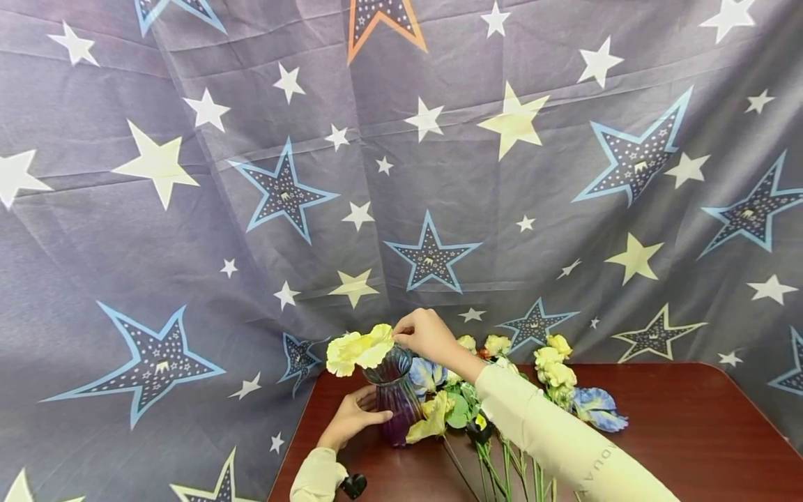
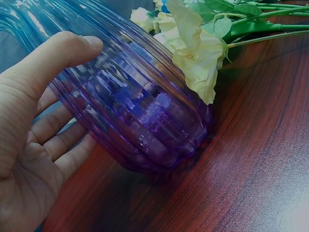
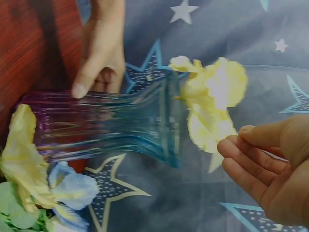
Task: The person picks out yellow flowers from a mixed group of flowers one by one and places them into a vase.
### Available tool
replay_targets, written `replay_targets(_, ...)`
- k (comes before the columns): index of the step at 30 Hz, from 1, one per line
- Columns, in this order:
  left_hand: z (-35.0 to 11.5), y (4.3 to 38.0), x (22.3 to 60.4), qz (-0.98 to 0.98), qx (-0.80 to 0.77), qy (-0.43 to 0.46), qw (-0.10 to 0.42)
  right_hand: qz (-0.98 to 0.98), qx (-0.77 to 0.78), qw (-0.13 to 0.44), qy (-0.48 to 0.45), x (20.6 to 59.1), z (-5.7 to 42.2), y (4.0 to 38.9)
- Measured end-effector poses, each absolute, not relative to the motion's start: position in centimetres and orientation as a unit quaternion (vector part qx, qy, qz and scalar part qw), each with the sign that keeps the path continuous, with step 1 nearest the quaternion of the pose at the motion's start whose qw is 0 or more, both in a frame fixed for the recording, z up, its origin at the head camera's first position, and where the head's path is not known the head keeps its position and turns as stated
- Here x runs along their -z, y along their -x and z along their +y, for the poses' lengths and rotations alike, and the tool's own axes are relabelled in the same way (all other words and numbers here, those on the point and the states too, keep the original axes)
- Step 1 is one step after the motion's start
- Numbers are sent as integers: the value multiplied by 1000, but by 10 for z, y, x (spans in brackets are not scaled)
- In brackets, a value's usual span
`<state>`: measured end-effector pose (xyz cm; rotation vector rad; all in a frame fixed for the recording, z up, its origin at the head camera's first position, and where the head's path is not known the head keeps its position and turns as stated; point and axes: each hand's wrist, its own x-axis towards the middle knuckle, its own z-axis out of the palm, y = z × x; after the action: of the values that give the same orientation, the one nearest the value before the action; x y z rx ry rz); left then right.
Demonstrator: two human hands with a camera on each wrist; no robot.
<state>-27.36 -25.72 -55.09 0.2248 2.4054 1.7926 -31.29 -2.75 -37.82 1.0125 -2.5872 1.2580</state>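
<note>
A ribbed glass vase [image 1: 396, 411], blue at the top and purple below, stands upright on the table. My left hand [image 1: 353, 420] holds its side, the thumb across the near face and the fingers round the back, as the left wrist view shows. A yellow flower [image 1: 357, 351] leans out over the left of the vase's mouth. At the petal's edge my right hand [image 1: 429, 338] pinches the flower between thumb and forefinger; in the right wrist view the other fingers are loosely bent. The flower's stem inside the vase is hard to make out.
Right of the vase, artificial flowers lie on the reddish-brown table [image 1: 677, 418]: a yellow bloom [image 1: 433, 417] close against it, blue irises [image 1: 598, 409], pale yellow roses [image 1: 555, 369] and several green stems [image 1: 505, 464]. A grey star-patterned cloth [image 1: 439, 188] hangs behind.
</note>
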Motion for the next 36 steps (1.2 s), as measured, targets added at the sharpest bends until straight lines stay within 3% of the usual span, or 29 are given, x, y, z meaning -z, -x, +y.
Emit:
replay_targets(15, -263, 291, 583, 795, -600, -74, 50, -853, -418, 86, -300, 359, 28, 300)
replay_targets(36, -261, 287, 579, 788, -609, -76, 44, -858, -401, 29, -318, 433, 67, 282)
